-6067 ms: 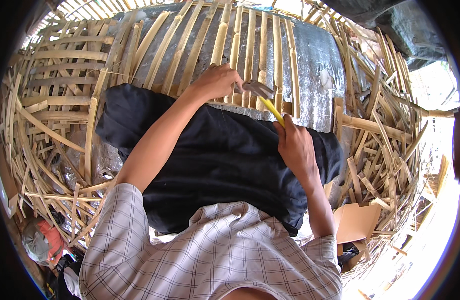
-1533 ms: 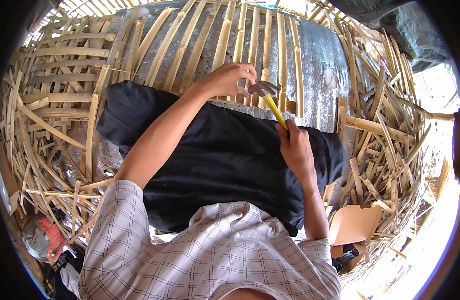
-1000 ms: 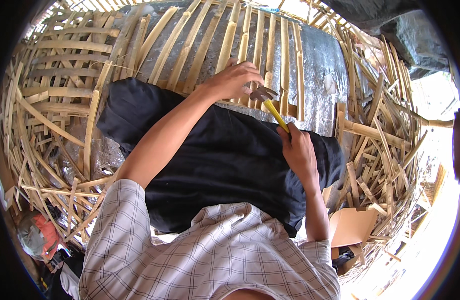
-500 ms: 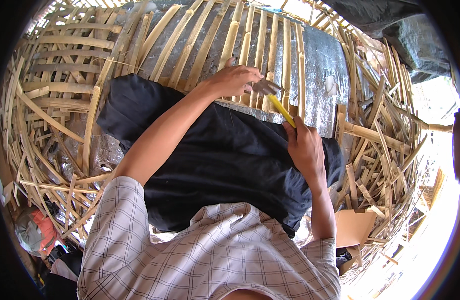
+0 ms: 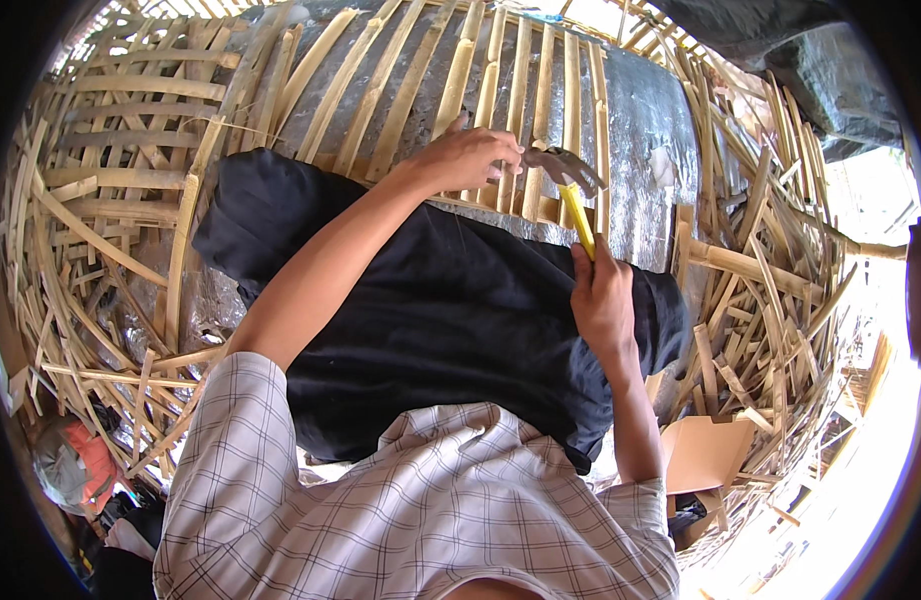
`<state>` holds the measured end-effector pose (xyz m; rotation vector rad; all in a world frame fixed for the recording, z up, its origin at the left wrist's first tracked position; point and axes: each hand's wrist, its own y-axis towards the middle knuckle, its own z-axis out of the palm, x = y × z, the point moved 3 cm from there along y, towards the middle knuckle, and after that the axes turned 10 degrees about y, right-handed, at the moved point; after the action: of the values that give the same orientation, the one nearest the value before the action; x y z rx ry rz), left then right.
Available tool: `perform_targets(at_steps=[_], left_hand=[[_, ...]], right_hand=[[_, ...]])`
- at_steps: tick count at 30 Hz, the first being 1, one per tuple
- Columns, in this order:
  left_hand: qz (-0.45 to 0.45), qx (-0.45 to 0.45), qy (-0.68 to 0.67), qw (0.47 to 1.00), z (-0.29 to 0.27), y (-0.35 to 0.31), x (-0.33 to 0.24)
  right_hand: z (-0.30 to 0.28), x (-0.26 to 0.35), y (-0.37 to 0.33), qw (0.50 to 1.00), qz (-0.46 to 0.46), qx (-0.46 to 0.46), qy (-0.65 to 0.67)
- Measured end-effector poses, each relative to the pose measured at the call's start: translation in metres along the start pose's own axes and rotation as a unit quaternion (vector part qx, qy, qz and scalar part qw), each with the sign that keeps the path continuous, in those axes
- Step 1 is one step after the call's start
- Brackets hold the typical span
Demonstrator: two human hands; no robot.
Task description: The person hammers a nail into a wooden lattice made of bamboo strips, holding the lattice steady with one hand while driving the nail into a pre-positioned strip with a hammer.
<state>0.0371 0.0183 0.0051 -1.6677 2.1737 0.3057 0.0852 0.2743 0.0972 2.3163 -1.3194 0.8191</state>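
Note:
My right hand (image 5: 603,305) is wrapped round the yellow handle of a claw hammer (image 5: 579,215). The hammer's dark metal head is raised over the bamboo slats (image 5: 518,95), its left end close beside my left fingertips. Bent fingers close together on my left hand (image 5: 466,160), at the near ends of the slats; whatever they pinch is too small or hidden to make out. Those slats run side by side, away from me, over a grey sheet (image 5: 646,130). Black cloth (image 5: 431,300) covers my lap beneath both forearms.
A woven bamboo lattice (image 5: 146,130) stands at the left. Loose bamboo offcuts (image 5: 756,340) pile up on the right, beside a cardboard piece (image 5: 706,450). A red and grey bag (image 5: 76,465) lies at lower left. Dark plastic sheeting (image 5: 831,80) hangs at upper right.
The hammer has swung: its head has shifted a little to the right and its handle is more upright. My right hand has moved slightly left and down. My left hand keeps its place.

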Motion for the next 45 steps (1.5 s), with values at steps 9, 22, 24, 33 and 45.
perform_targets(at_steps=[9,22,24,33,45], left_hand=[[0.032,0.005,-0.052,0.998,0.000,0.002,0.004],[0.017,0.012,-0.095,0.995,-0.010,0.001,-0.006],[0.042,-0.018,-0.085,0.995,0.004,0.002,0.011],[0.032,-0.012,-0.105,0.994,-0.002,0.004,-0.001],[0.052,-0.022,-0.104,0.993,0.000,0.002,0.006]], right_hand=[[-0.004,0.001,0.003,1.000,-0.014,-0.021,-0.014],[-0.002,0.006,-0.001,0.997,-0.063,-0.027,-0.029],[0.007,-0.002,0.002,0.995,-0.068,0.006,-0.073],[-0.001,-0.003,0.002,0.998,-0.054,0.008,-0.032],[-0.003,0.005,0.008,0.998,-0.032,0.040,-0.048]])
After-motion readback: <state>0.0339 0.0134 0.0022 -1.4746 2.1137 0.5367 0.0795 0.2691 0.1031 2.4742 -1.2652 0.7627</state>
